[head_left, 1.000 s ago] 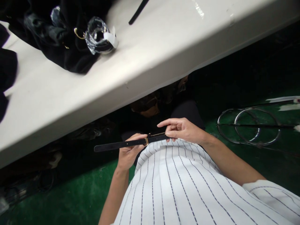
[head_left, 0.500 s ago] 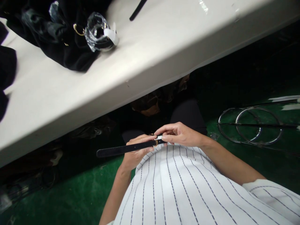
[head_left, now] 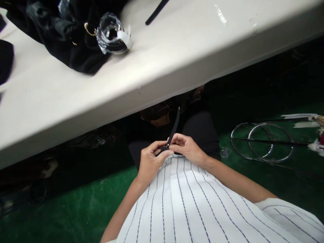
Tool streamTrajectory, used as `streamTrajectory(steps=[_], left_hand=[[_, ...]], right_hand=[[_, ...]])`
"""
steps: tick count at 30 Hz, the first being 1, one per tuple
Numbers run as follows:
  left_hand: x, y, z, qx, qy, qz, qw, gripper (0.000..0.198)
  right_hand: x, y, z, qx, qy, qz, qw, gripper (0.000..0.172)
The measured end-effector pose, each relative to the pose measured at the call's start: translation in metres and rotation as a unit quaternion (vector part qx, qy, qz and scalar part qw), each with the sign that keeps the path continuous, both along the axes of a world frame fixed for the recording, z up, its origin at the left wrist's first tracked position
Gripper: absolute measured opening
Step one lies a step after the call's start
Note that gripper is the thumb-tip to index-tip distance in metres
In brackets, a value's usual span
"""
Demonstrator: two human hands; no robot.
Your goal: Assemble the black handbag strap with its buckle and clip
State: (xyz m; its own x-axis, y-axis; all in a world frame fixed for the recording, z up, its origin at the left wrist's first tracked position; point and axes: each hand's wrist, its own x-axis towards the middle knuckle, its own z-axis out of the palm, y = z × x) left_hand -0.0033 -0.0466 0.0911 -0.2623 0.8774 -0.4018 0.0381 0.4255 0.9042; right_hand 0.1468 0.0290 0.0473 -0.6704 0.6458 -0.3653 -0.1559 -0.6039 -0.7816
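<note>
Head view. Your hands meet just in front of your waist, below the table edge, and both are closed on the black belt (head_left: 174,125).

Left hand (head_left: 149,162): fingers curled, thumb and forefinger pinching the belt's lower end from the left. Right hand (head_left: 188,149): fingertips pressed together on the same spot from the right, thumb underneath. The fingertips of the two hands touch, or nearly touch.

A small metal glint, probably the buckle (head_left: 165,147), shows between the fingertips; it is too small to make out in detail. From the pinch the belt's free length stands up and leans slightly right, with its tip against the dark space under the table. The lower end lies just above the hem of your white striped shirt (head_left: 202,202).

The white table (head_left: 189,50) runs slantwise across the upper frame. On its left part lies a heap of black cloth (head_left: 73,50) with a gold ring (head_left: 88,29) showing. Touching the heap's right side is a clear plastic-wrapped bundle (head_left: 110,33) with a white label (head_left: 126,35). A second black strap (head_left: 157,11) lies further along the table, well apart from your hands.

On the green floor (head_left: 76,209) to your right are wire rings (head_left: 263,141), overlapping each other and crossed by a thin rod.
</note>
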Motion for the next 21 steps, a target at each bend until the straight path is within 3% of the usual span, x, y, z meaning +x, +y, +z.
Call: streamTrajectory(steps=[5, 11, 15, 21], left_hand=[[0.004, -0.002, -0.005, 0.013, 0.085, -0.028, 0.996, 0.032], [0.006, -0.006, -0.006, 0.099, 0.246, -0.093, 0.960, 0.031], [0.007, -0.007, -0.003, 0.113, 0.225, -0.128, 0.959, 0.032], [0.007, -0.006, 0.006, 0.055, 0.112, -0.074, 0.989, 0.023]], right_hand=[[0.004, -0.004, 0.000, 0.032, -0.063, -0.003, 0.997, 0.023], [0.012, 0.000, 0.010, 0.057, -0.088, 0.055, 0.993, 0.029], [0.012, 0.002, 0.013, 0.069, -0.117, 0.024, 0.990, 0.035], [0.014, -0.002, 0.015, 0.013, -0.063, -0.016, 0.998, 0.035]])
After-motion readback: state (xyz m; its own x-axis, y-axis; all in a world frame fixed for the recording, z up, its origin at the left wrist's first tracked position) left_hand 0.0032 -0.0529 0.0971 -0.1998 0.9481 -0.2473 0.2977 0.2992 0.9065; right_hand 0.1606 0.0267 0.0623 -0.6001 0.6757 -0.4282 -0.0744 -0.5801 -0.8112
